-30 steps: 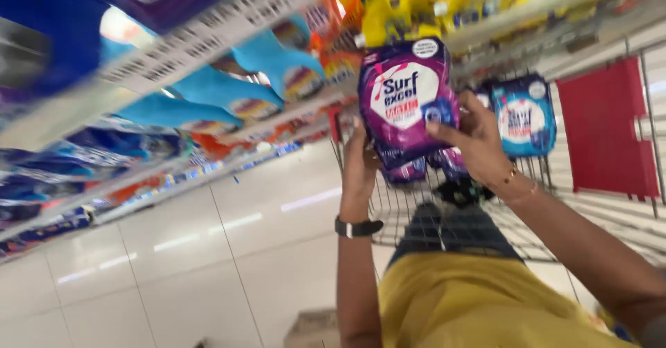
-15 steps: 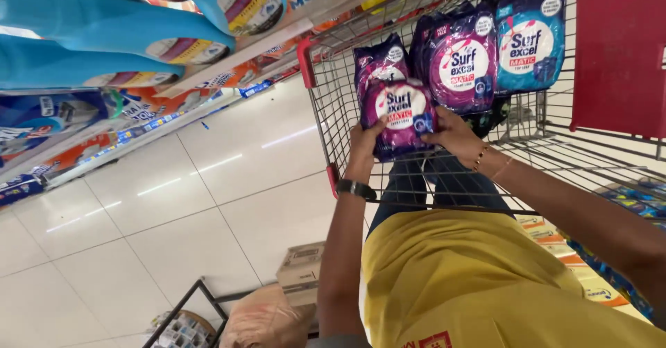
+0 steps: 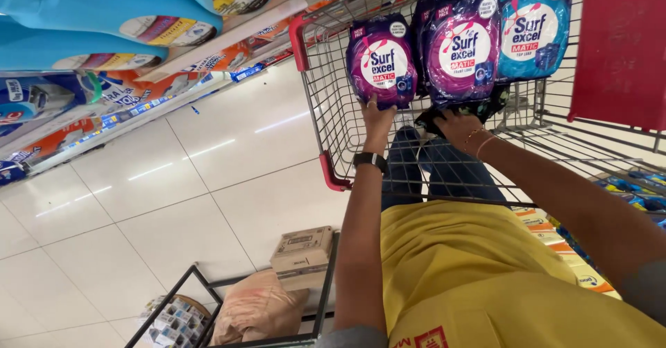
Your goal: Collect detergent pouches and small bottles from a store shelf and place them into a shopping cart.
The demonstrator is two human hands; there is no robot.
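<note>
While my left hand (image 3: 378, 115) props a purple detergent pouch (image 3: 383, 60) upright inside the wire shopping cart (image 3: 326, 98), fingers closed on its lower edge, my right hand (image 3: 461, 124) rests beneath a second, larger purple pouch (image 3: 461, 46); whether those fingers clasp it or merely steady its base, I cannot tell from this angle.

The small pouch stands at the cart's left end, touching the larger one, with a teal-blue pouch (image 3: 534, 29) just beside that at the right. All three are soft and top-heavy, I judge, and lean on one another more than on anything firm. If either hand lets go, the row could slump forward onto the cart floor, and a corner could snag in the mesh.

Each pouch carries a round white panel at its centre with small badges at the top corners. A flat red panel (image 3: 621, 49) hangs on the cart's right side. Above left, blue jugs (image 3: 104, 4) with white-and-orange labels sit on a store shelf (image 3: 229, 32) trimmed with price strips. Below, a second trolley (image 3: 326, 285) holds a small brown carton (image 3: 303, 249), a tan sack (image 3: 257, 310) and a patterned packet (image 3: 173, 320).
</note>
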